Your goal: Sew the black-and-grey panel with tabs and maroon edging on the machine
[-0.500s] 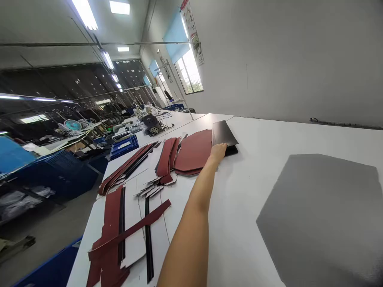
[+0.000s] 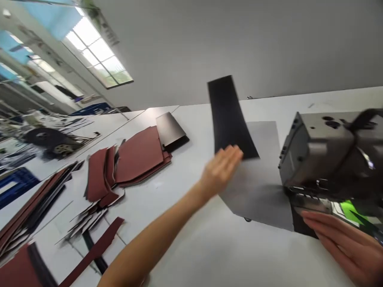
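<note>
"What's the left hand point(image 2: 223, 167) got?"

"It's clamped on 1 black sheet point(image 2: 229, 115), low end over the grey mat point(image 2: 254, 201); thumb hidden."

"And the right hand point(image 2: 348, 249)?"

"Blurred below the machine point(image 2: 326, 155), wrist out of sight; can't tell whether it grips anything."

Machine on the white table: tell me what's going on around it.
A person's left hand holds a black sheet up by its lower end, above a grey sheet on the table. The right hand is at the front of the machine, its fingertips by a dark piece; blur hides whether they touch. Red pieces lie stacked to the left.
</note>
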### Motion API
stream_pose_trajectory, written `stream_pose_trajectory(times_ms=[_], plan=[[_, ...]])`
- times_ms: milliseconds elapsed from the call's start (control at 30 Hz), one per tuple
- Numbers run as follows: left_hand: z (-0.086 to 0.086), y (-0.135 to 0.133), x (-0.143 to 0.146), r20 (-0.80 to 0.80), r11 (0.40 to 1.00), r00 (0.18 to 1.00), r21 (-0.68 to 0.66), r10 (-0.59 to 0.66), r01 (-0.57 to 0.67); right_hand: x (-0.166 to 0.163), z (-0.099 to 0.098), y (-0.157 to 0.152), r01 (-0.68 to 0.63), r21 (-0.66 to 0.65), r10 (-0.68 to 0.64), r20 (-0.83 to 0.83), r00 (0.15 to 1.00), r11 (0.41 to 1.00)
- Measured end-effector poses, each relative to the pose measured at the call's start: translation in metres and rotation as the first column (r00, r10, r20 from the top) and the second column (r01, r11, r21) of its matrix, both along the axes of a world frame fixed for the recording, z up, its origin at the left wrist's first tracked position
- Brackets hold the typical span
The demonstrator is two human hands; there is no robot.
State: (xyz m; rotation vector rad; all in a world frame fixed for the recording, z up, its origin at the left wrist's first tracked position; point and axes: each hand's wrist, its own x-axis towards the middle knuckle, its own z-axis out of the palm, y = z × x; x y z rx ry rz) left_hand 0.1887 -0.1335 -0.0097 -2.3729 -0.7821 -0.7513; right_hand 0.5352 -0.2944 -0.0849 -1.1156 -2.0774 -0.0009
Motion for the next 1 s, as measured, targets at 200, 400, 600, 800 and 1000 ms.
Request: stream_pose_trajectory(times_ms=[200,400,600,800,1000], plan=[[-0.063,-0.074,0.043,-0.164,0.961,0.962,-0.21,-0.218,0.181,-0.003,0.004,0.0,-0.079,-0.053,0.081,0.032,0.996,0.995],[-0.067,-0.075,0.034,-0.159,0.912,0.947,-0.352,-0.28,0.211,-0.009,0.001,0.0,-0.085,-0.088,0.09,0.06,0.994,0.992],[-0.064,-0.071,0.03,-0.056,0.783,0.932,-0.561,-0.359,0.268,-0.009,-0.002,0.002,-0.093,-0.142,0.103,0.062,0.993,0.985],[-0.04,-0.037,0.019,0.089,0.563,0.949,-0.786,-0.304,0.254,-0.012,-0.001,0.004,-0.055,-0.185,0.07,0.077,0.995,0.981],[-0.041,0.006,0.015,0.006,0.579,0.985,-0.808,-0.175,0.108,-0.021,0.003,0.014,-0.072,-0.199,0.095,0.108,0.99,0.977]])
